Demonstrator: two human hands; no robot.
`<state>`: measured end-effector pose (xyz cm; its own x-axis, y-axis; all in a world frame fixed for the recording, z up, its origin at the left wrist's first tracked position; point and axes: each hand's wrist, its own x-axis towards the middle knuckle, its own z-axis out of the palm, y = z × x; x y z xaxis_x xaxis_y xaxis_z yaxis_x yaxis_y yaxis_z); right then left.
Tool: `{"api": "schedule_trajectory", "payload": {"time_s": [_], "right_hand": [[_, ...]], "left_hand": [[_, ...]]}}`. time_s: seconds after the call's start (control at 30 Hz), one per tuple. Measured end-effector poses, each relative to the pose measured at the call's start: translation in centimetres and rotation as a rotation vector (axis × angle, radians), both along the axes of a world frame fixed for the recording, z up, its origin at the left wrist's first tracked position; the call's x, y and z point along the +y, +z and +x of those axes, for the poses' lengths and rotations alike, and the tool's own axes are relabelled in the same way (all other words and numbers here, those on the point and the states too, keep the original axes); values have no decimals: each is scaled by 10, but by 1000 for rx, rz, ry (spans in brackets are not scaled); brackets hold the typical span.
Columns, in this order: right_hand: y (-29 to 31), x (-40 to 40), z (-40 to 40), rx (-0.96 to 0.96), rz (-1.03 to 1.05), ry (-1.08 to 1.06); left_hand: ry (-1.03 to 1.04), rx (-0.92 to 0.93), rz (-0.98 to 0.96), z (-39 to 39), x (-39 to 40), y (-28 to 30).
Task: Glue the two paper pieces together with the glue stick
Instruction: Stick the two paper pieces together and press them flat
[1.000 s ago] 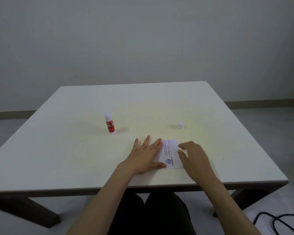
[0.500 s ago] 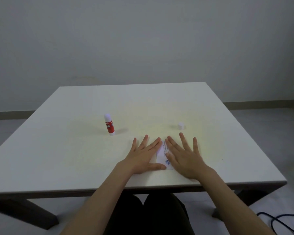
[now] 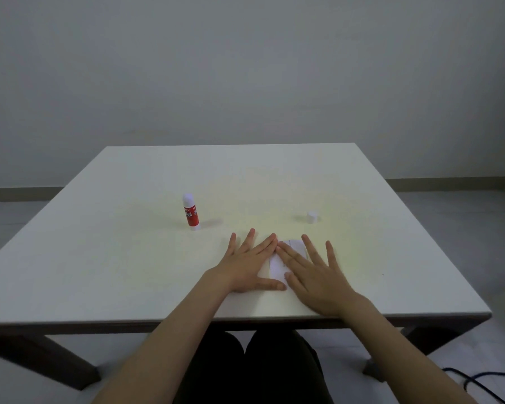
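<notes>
White paper (image 3: pixel 277 265) with printed lines lies flat near the front of the table, mostly hidden under both hands. My left hand (image 3: pixel 247 265) rests palm down on its left part, fingers spread. On its right part my right hand (image 3: pixel 312 275) lies flat too, fingers apart. Whether there are two separate pieces I cannot tell. The red glue stick (image 3: pixel 191 212) stands upright to the far left of the hands, with its white glue tip bare. Its white cap (image 3: pixel 311 217) sits alone beyond my right hand.
The white table (image 3: pixel 129 258) has its front edge just under my wrists. My dark-clothed legs are under it. A dark cable (image 3: pixel 478 383) lies on the floor at lower right. A grey wall stands behind.
My right hand went from curled at the paper's right edge to flat and spread on top of it, covering more of the sheet. My left hand stayed in place.
</notes>
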<state>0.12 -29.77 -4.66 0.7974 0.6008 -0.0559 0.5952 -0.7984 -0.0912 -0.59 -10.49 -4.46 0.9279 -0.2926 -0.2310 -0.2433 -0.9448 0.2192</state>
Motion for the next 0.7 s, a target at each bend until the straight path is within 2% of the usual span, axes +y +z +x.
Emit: {"api": "schedule_trajectory", "payload": {"time_s": [0.07,0.2,0.37,0.7], "right_hand": [[-3,3,-9,-14,26,-22],[-8,-9,-21,1,19,88],[-5,-23,-1,14,-5,-74],[-9,-15,0,10,20,-44]], "left_hand": [[-11,-7,22,0,0,1],[-18,3,25,0,1,3],[2,12,21,-1,-1,5],[-9,-3,44,-2,5,5]]}}
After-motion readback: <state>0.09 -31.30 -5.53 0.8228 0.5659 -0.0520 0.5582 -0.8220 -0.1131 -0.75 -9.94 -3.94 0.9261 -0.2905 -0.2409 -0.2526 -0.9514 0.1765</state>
